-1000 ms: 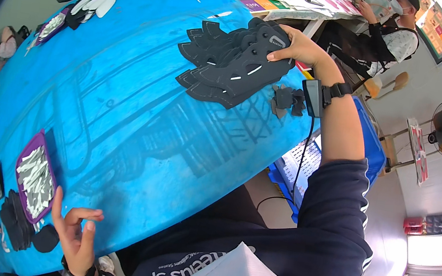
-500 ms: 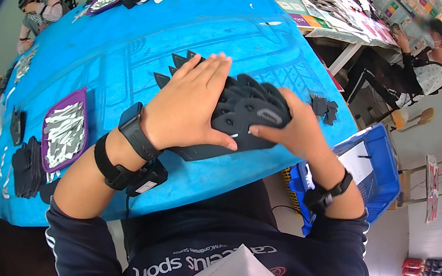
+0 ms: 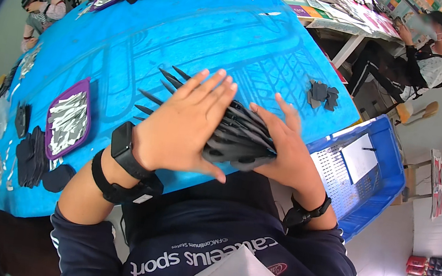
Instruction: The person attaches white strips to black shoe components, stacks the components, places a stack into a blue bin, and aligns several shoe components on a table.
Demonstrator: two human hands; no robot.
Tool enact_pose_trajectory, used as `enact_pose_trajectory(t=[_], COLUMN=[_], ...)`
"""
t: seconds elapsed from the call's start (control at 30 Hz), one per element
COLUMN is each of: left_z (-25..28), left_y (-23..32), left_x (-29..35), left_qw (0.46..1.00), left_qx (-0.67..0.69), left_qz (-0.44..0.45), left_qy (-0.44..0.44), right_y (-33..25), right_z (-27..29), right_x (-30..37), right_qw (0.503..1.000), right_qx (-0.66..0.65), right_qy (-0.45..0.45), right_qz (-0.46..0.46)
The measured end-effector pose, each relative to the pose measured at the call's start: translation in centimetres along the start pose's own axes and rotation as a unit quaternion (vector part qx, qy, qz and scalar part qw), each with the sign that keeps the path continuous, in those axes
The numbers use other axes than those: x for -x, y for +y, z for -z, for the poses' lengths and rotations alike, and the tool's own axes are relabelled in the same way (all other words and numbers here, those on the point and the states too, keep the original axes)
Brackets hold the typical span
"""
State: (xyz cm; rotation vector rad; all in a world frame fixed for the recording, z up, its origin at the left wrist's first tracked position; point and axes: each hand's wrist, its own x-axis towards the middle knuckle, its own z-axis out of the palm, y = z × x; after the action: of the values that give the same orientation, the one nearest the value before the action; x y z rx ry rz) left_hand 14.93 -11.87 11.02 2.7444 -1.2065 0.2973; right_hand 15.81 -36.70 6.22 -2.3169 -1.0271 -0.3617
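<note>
Between my hands, at the table's near edge, is a stack of black flat cut pieces (image 3: 239, 135) with pointed ends; their edges fan out in layers. My left hand (image 3: 186, 118) lies flat across the stack, fingers stretched upward and thumb out to the right. Pointed tips stick out past its left side. At the stack's right end rests my right hand (image 3: 283, 141), its fingers spread and slightly blurred, the palm side against the pieces. Neither hand is closed around the stack. What lies under my left palm is hidden.
A purple tray (image 3: 87, 118) of white strips stands left on the blue table (image 3: 191, 31). Black pieces (image 3: 32, 158) are piled beside it. Small dark scraps (image 3: 321, 96) lie right. A blue crate (image 3: 378, 196) holds paper (image 3: 359, 158). Other people sit around.
The stack has come nearer to me and tilted, so its layered edges now show instead of the top face. Both hands moved down with it, and my right fingers have spread.
</note>
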Motion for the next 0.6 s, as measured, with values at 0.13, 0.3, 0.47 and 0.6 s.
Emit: enact_pose_trajectory(t=[0.13, 0.3, 0.47, 0.6], left_z=[-0.3, -0.8, -0.5, 0.3], left_y=[0.1, -0.8, -1.6, -2.8], left_x=[0.6, 1.3, 0.1, 0.0], left_qw=[0.994, 0.998, 0.998, 0.998], left_qx=[0.105, 0.041, 0.059, 0.061], left_qz=[-0.024, 0.040, 0.019, -0.010], left_qy=[0.005, -0.031, -0.019, 0.010], right_y=[-1.2, -1.6, -1.5, -1.5], right_z=[-0.7, -1.4, -1.8, -2.1], right_x=[-0.4, -0.4, -0.8, -1.5], right_qw=[0.991, 0.988, 0.981, 0.969], right_qx=[-0.130, -0.135, -0.167, -0.221], right_qy=[0.023, 0.022, 0.010, 0.063], right_qz=[0.007, -0.076, -0.097, -0.095])
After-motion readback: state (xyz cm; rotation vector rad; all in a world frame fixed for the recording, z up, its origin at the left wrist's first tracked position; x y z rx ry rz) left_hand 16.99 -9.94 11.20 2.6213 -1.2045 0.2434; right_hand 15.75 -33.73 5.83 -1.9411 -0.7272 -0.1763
